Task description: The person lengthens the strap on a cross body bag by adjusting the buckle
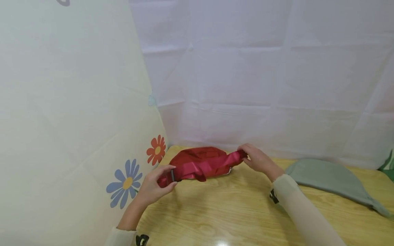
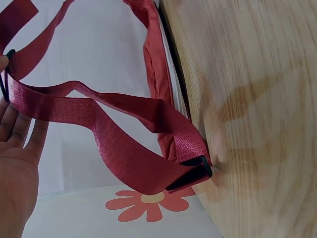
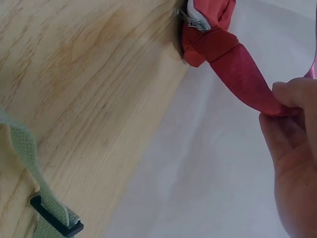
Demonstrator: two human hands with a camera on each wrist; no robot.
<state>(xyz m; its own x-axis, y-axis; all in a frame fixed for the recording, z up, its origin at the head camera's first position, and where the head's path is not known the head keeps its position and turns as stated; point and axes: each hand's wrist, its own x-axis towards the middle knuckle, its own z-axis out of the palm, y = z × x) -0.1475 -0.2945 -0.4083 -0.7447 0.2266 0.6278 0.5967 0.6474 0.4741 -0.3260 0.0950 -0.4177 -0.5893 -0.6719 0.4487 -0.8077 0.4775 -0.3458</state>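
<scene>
A red waist bag (image 1: pixel 197 154) lies on the wooden table by the back sheet, with its wide crimson strap (image 1: pixel 191 169) raised in front of it. My left hand (image 1: pixel 151 186) pinches the strap beside a dark slider buckle (image 1: pixel 173 175). Between thumb and fingertips, my right hand (image 1: pixel 258 159) grips the strap's other end. The strap hangs in loose, twisted folds between both hands. A second dark buckle (image 2: pixel 204 168) shows low on the strap in the left wrist view. Part of a zipper (image 3: pixel 197 21) is visible at the bag's end in the right wrist view.
A flat grey-green bag (image 1: pixel 329 176) lies on the table (image 1: pixel 221 208) to the right, its green strap (image 3: pixel 25 148) trailing off. White sheets (image 1: pixel 234 75) stand behind and on the left, the left one printed with flowers (image 1: pixel 127 183).
</scene>
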